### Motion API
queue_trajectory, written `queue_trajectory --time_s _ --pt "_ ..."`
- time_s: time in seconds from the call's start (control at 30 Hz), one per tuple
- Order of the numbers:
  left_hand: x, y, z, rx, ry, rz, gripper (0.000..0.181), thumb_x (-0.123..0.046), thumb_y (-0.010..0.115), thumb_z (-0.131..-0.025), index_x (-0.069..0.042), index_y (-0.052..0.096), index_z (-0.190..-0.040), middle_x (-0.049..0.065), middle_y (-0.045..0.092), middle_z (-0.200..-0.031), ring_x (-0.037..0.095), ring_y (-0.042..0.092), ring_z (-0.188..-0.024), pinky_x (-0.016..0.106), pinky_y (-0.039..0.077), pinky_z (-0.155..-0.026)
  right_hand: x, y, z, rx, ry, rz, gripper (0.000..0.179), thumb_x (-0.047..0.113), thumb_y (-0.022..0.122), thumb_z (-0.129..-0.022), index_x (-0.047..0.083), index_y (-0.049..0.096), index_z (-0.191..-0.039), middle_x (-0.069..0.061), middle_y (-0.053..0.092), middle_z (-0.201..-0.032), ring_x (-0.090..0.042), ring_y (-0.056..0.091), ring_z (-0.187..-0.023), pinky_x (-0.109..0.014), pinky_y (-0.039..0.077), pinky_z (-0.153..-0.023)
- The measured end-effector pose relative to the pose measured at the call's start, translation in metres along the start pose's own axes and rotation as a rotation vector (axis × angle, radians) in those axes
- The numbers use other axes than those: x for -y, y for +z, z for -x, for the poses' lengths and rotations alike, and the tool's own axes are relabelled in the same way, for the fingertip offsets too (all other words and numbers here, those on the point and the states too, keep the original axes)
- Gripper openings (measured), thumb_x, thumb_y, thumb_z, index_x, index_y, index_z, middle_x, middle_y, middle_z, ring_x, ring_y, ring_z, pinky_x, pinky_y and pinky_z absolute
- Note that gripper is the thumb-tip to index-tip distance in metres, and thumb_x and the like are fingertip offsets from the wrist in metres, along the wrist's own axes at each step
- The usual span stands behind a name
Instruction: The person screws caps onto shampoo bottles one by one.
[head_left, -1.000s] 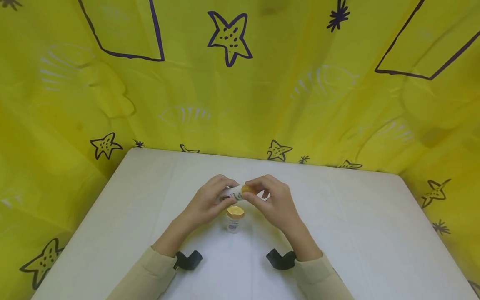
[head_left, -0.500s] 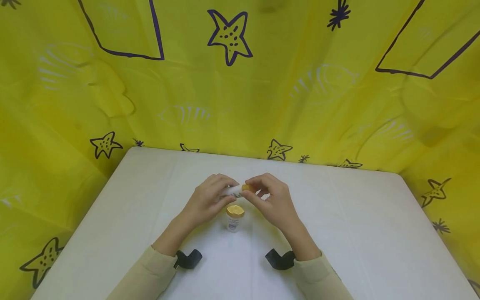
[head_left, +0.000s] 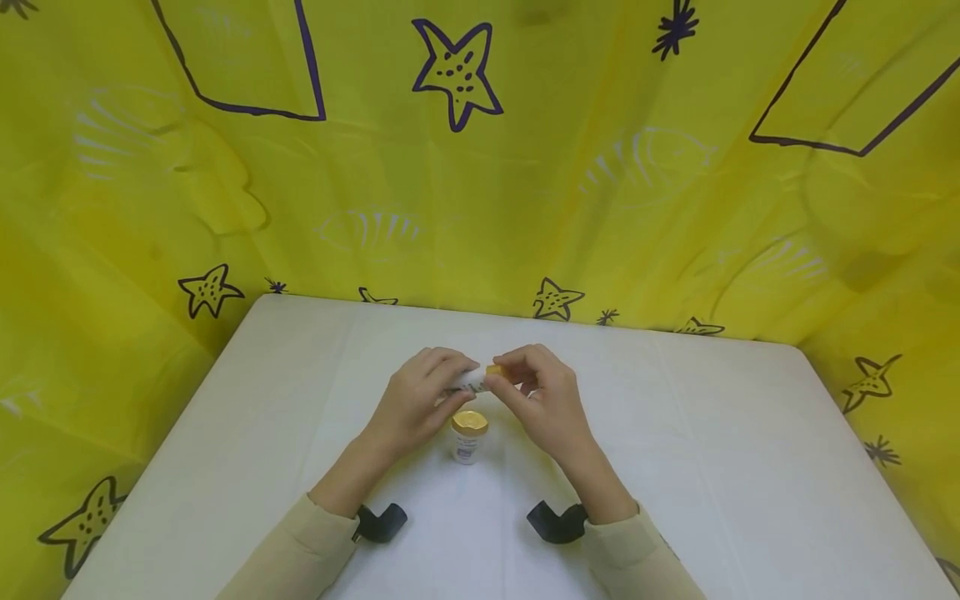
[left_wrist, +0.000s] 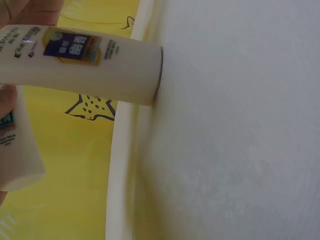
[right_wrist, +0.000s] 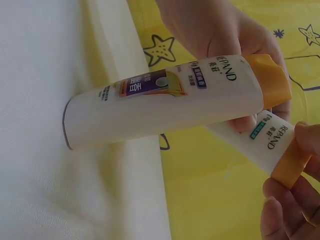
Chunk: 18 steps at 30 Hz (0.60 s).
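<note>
My left hand point(head_left: 412, 400) grips the body of a small white bottle point(head_left: 471, 380) above the table. The bottle lies nearly sideways, with a teal patch and REPAND lettering on its label in the right wrist view. My right hand point(head_left: 546, 402) pinches its orange cap point(right_wrist: 290, 164) between thumb and fingers; the cap sits on the bottle. Just nearer the person, below the hands, a second white bottle point(head_left: 467, 448) stands upright on the table, untouched, its gold-orange cap point(right_wrist: 270, 80) on top. Its purple label shows in both wrist views. Part of the held bottle is hidden behind the left fingers.
A white table point(head_left: 697, 467) spreads under both hands. Behind it hangs a yellow curtain point(head_left: 517, 200) with dark starfish drawings. A black wrist mount point(head_left: 382, 523) sits on the left wrist and another black mount point(head_left: 557, 523) on the right.
The held bottle has rolled a little about its length, so its lettering sits lower, and its cap end has risen slightly. Both hands keep their hold. The standing bottle stays put.
</note>
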<state>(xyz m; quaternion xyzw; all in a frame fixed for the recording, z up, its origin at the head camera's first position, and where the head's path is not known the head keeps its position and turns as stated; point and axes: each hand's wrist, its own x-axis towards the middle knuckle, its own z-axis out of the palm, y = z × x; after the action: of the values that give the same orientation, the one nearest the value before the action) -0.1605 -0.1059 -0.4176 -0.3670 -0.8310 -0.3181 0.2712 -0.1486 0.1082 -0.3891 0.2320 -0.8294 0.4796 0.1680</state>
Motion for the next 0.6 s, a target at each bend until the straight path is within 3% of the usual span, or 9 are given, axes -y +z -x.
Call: queue_trajectory --time_s 0.17,0.37,0.6 --pt "0.004 0.001 0.001 -0.054 -0.108 0.100 0.033 -0.014 0.080 -0.085 -0.008 0.065 -0.113 0.003 0.065 -0.111 0.019 0.061 -0.102 0.033 0.055 -0.085 -0.002 0.001 -0.002 0.023 -0.012 0.000 0.031 0.022 0.076 -0.090 0.014 0.067 -0.118 0.002 0.066 -0.109 -0.013 0.067 -0.094 -0.027 0.058 -0.070" --pt "0.006 0.000 0.001 -0.128 -0.272 0.307 0.034 -0.007 0.080 -0.083 -0.007 0.061 -0.112 0.004 0.065 -0.109 0.018 0.065 -0.094 0.033 0.056 -0.079 -0.006 0.000 -0.002 0.087 0.097 -0.041 0.035 0.024 0.072 -0.093 0.013 0.063 -0.126 -0.003 0.069 -0.113 -0.016 0.068 -0.098 -0.033 0.058 -0.077" --pt "0.006 0.003 0.003 -0.086 -0.409 0.441 0.035 -0.010 0.081 -0.084 -0.006 0.060 -0.112 0.009 0.067 -0.110 0.024 0.068 -0.095 0.040 0.059 -0.082 -0.013 0.004 0.000 0.187 0.182 -0.040 0.026 0.021 0.072 -0.093 0.012 0.067 -0.117 -0.004 0.073 -0.109 -0.015 0.069 -0.095 -0.037 0.058 -0.078"
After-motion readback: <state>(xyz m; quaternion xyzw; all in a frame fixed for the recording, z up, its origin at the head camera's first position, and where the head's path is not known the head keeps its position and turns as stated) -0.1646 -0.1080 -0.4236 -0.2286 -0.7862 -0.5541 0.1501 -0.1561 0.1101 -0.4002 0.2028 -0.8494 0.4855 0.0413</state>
